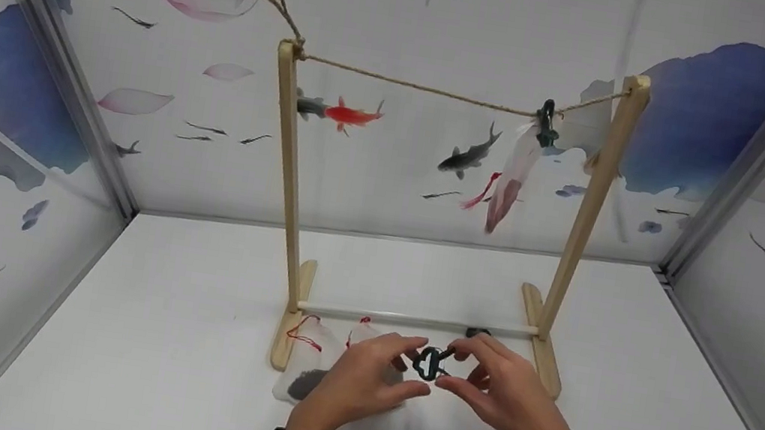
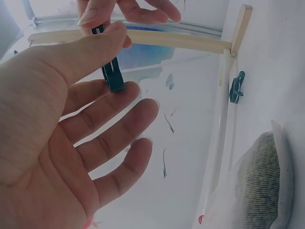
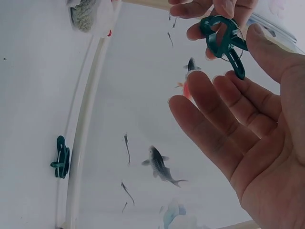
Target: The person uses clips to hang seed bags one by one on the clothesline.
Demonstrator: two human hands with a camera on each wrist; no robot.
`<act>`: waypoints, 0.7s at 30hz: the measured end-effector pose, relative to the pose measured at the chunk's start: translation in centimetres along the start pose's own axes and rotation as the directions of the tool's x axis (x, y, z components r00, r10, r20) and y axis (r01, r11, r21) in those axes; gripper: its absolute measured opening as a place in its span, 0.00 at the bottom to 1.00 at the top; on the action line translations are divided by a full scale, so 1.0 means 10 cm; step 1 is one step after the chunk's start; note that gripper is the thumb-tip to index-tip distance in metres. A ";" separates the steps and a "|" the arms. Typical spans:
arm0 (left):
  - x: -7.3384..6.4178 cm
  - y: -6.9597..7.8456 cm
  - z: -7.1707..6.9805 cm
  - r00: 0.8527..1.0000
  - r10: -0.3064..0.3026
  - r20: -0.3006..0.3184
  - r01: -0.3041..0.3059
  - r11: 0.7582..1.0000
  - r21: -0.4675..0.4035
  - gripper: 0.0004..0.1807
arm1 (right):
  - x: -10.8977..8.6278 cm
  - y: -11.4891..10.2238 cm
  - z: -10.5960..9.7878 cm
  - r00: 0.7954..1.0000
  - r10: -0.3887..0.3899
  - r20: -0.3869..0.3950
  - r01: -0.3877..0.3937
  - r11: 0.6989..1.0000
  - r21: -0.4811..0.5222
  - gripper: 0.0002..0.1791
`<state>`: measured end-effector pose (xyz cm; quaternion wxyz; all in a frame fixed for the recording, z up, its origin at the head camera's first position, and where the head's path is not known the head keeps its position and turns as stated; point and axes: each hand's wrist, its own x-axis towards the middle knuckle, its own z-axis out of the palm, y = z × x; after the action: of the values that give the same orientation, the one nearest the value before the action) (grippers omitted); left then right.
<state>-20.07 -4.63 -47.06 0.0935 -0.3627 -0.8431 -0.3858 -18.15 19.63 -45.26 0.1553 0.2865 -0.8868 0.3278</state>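
Note:
A dark green plastic plant clip (image 1: 431,363) is held between both hands above the table. My left hand (image 1: 370,372) has its thumb and fingertips around the clip's rounded jaw end, its other fingers spread. My right hand (image 1: 511,394) pinches the clip's two handles between thumb and index finger; a thin wire ring shows on the clip (image 3: 224,40) in the right wrist view. Behind the hands, a second green clip (image 2: 237,88) lies by the white crossbar. A white mesh bag with dark filling (image 1: 305,386) and red drawstrings lies partly behind my left hand.
A wooden frame has a left post (image 1: 289,178), a right post (image 1: 591,216) and a white crossbar (image 1: 412,320). From its sagging twine (image 1: 417,86), a green clip (image 1: 546,123) suspends a pale bag (image 1: 512,181) with a red tassel. Printed walls (image 1: 385,200) enclose the table.

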 end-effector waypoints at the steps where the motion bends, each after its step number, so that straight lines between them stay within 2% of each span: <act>1: 0.00 -0.01 -0.01 1.000 -0.013 -0.011 0.014 1.000 0.010 0.28 | 0.00 0.00 0.00 1.000 -0.001 -0.016 0.001 1.000 -0.004 0.18; 5: -0.01 -0.04 -0.04 0.995 -0.062 -0.082 0.067 0.996 0.054 0.23 | 0.00 -0.01 -0.02 0.999 0.015 -0.043 -0.016 1.000 -0.006 0.17; 9: -0.03 -0.12 -0.07 0.976 -0.123 -0.181 0.139 0.987 0.078 0.21 | 0.00 0.00 -0.04 0.998 0.055 -0.035 -0.055 0.998 -0.004 0.17; 12: -0.05 -0.18 -0.07 0.948 -0.188 -0.256 0.219 0.971 0.097 0.21 | -0.01 0.02 -0.04 0.996 0.078 -0.036 -0.079 0.997 -0.023 0.18; 15: -0.07 -0.24 -0.06 0.912 -0.262 -0.315 0.312 0.943 0.119 0.20 | -0.01 0.04 -0.04 0.995 0.086 -0.055 -0.088 0.996 -0.035 0.19; 18: -0.11 -0.30 -0.04 0.876 -0.347 -0.336 0.410 0.902 0.138 0.19 | -0.01 0.05 -0.03 0.993 0.079 -0.089 -0.083 0.996 -0.035 0.18; 21: -0.14 -0.35 -0.02 0.850 -0.410 -0.330 0.476 0.866 0.153 0.20 | -0.01 0.06 -0.03 0.991 0.072 -0.112 -0.077 0.996 -0.034 0.17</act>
<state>-21.42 -7.08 -49.56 0.1637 -0.0841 -0.9202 -0.3455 -18.44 20.20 -45.37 0.1975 0.2314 -0.8930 0.3316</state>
